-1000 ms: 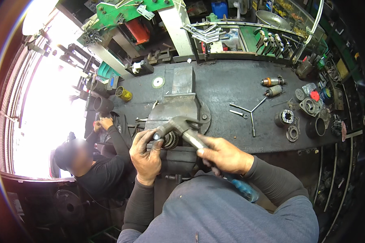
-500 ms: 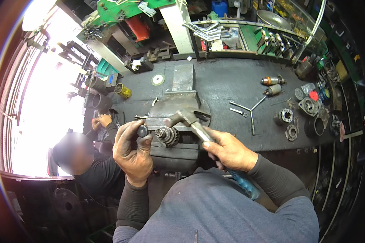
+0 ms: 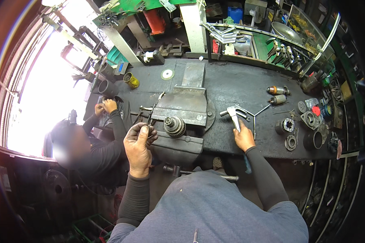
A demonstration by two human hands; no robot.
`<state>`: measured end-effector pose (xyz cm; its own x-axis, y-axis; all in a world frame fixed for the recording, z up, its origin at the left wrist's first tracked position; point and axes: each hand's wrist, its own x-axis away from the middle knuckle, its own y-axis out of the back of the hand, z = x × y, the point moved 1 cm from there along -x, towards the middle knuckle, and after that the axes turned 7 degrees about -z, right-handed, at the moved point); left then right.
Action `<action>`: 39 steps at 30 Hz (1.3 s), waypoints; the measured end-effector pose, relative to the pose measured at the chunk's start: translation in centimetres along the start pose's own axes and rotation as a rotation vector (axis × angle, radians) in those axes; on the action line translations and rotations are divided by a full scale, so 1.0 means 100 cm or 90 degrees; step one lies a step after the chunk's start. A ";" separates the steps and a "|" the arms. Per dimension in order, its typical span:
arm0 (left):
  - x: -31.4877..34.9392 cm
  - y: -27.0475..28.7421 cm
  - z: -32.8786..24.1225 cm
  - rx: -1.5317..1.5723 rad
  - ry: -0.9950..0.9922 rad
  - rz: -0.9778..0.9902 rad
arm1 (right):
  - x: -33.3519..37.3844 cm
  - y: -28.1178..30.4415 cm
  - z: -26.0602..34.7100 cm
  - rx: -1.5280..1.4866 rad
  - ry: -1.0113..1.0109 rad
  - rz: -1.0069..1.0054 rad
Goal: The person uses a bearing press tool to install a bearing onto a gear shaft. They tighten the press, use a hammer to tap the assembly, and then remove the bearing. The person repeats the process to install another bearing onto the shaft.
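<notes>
A large bench vise (image 3: 180,106) stands in front of me, with a toothed gear on a shaft (image 3: 174,126) upright at its jaws. Just left of the gear is my left hand (image 3: 138,148), thumb and fingers pinched together. A thin dark piece shows at the fingertips, too hidden to name. Out to the right, my right hand (image 3: 244,137) grips a hammer (image 3: 234,117) by its shaft, the blue handle end hanging below the fist. The hammer's head is over the bench, close to a three-armed wrench (image 3: 254,115).
Across the bench (image 3: 239,87) lie two cylindrical motor parts (image 3: 277,99), a ring-shaped housing (image 3: 313,140) and a pale disc (image 3: 167,74). A yellow can (image 3: 131,80) stands at the far left. Another person (image 3: 97,137) works close by on my left.
The hammer has moved right, away from the gear. My left hand has dropped slightly and turned; the round dark cap it held no longer shows. The view has shifted.
</notes>
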<state>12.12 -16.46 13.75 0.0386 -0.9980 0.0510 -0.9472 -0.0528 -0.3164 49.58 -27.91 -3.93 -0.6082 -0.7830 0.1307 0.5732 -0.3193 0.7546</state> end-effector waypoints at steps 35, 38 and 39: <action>-0.102 -0.007 0.004 -0.252 -0.144 0.229 | 0.123 0.035 0.186 -0.239 0.216 -0.185; -0.080 -0.023 -0.016 -0.216 -0.102 0.366 | 0.138 0.033 0.183 -0.230 0.202 -0.225; -0.075 -0.028 -0.018 -0.234 -0.106 0.401 | 0.143 0.033 0.183 -0.224 0.205 -0.241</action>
<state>13.87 -8.74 15.98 -0.5268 -0.8289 -0.1882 -0.8499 0.5172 0.1009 32.71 -30.37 12.16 -0.6403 -0.6848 -0.3480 0.5295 -0.7217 0.4459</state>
